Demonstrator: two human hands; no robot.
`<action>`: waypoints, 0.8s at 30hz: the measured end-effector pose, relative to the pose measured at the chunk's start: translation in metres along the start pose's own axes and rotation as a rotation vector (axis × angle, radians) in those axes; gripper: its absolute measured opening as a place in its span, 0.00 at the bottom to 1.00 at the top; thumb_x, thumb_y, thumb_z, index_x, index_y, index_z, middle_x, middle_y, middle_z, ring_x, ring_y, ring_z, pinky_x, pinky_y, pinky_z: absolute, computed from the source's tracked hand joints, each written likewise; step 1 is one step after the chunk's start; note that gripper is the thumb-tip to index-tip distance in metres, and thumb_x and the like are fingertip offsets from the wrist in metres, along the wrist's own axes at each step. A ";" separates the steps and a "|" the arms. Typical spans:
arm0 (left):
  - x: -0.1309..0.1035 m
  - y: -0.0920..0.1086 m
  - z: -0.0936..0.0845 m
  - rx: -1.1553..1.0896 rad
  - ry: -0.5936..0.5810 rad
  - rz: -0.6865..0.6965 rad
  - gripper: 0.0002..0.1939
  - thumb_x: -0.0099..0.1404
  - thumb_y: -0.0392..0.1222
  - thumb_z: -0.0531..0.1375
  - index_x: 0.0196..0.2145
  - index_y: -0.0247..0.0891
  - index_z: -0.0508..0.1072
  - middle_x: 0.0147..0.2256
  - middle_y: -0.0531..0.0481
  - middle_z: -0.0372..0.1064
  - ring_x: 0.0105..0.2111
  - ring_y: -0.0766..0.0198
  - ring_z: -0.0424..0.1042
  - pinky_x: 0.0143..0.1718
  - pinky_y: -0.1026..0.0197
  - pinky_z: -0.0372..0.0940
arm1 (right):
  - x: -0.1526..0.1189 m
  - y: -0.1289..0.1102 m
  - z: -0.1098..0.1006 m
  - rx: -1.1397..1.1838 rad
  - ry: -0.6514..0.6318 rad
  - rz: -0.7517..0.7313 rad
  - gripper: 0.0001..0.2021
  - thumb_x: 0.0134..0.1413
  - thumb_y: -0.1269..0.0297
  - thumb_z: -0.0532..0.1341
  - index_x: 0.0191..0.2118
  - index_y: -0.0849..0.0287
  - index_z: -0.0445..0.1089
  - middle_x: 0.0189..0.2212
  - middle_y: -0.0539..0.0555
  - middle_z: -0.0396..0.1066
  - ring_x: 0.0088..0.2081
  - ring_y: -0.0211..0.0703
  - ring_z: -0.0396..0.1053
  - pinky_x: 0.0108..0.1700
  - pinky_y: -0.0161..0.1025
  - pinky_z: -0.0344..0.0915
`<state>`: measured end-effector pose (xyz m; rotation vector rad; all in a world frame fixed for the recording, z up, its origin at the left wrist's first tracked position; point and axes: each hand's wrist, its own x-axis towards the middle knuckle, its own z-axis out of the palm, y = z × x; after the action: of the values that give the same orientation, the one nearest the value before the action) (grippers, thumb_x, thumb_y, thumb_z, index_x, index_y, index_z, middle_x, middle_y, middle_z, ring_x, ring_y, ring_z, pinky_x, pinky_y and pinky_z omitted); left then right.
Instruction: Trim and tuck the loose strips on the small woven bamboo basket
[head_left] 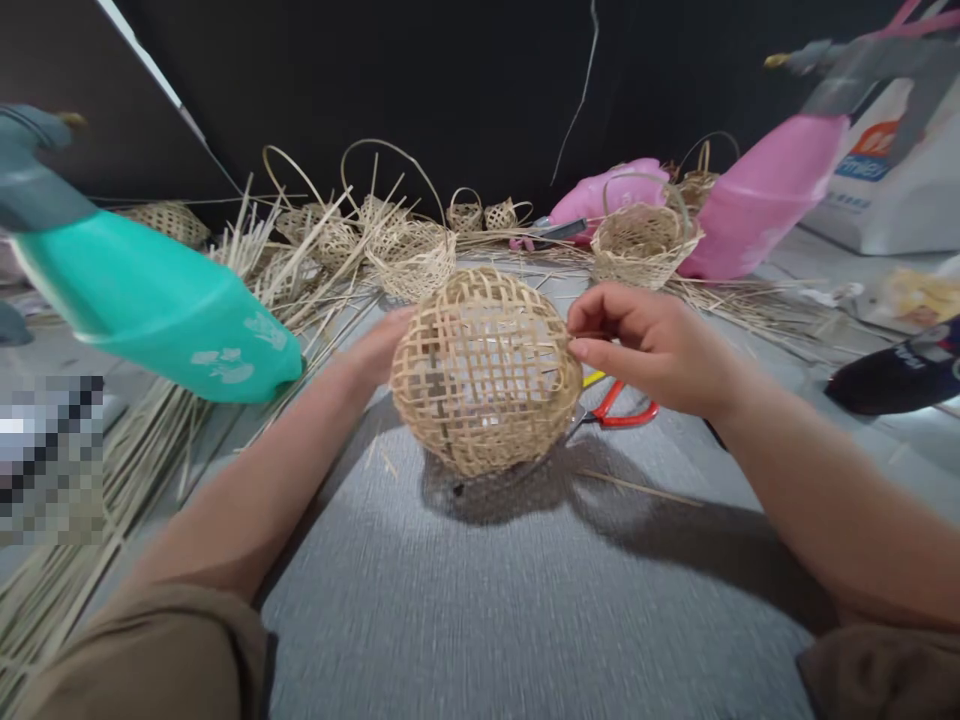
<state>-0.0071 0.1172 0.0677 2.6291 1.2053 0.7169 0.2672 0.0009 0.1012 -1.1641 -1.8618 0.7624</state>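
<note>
A round, openly woven bamboo basket is held up over the grey mat, its latticed face towards me. My left hand is at its left rear side; most of the fingers are hidden behind the weave. My right hand is at the basket's right edge, thumb and fingers pinched together at the rim. Behind the basket, scissors with red handles lie on the mat, partly covered. A thin loose strip rests on the mat to the right.
A teal spray bottle leans at left above long bamboo strips. Small handled baskets stand at the back. Another basket is beside a pink spray bottle. A dark object lies at the right.
</note>
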 end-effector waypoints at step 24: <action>-0.046 0.114 -0.034 0.500 -0.338 0.034 0.59 0.51 0.79 0.61 0.71 0.43 0.54 0.71 0.37 0.47 0.65 0.30 0.56 0.61 0.33 0.57 | -0.027 0.018 0.034 -0.602 -0.160 -0.367 0.24 0.63 0.75 0.50 0.62 0.55 0.65 0.36 0.55 0.75 0.33 0.40 0.71 0.33 0.36 0.62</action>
<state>0.0274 0.0056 0.1196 2.9937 1.3742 -0.0512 0.2529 -0.0194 0.0618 -1.0757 -2.4447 0.0816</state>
